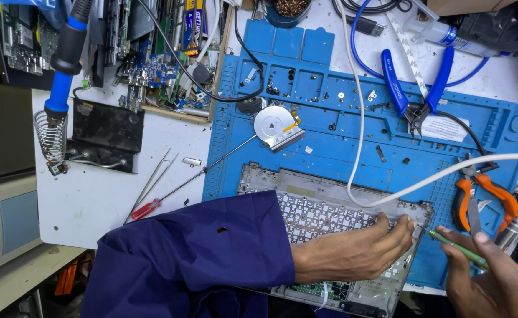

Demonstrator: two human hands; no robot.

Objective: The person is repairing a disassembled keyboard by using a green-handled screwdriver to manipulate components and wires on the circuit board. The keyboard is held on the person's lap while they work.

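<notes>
An opened laptop case [271, 179], grey with a bare keyboard back, lies on a blue work mat [330, 135]. My left hand [359, 250], in a dark blue sleeve, rests on the case with fingertips pinched near its right edge. My right hand [495, 280] holds a thin green-handled screwdriver [456, 247], its tip pointing at the left fingertips. A white cable [359, 118] loops over the case.
Blue-handled pliers [415, 88] and orange-handled pliers [483, 194] lie on the mat at right. A small round fan [276, 126] sits above the case. Tweezers [153, 179] and a red screwdriver [170, 194] lie left. A soldering iron [64, 65] stands in its holder beside circuit boards [153, 70].
</notes>
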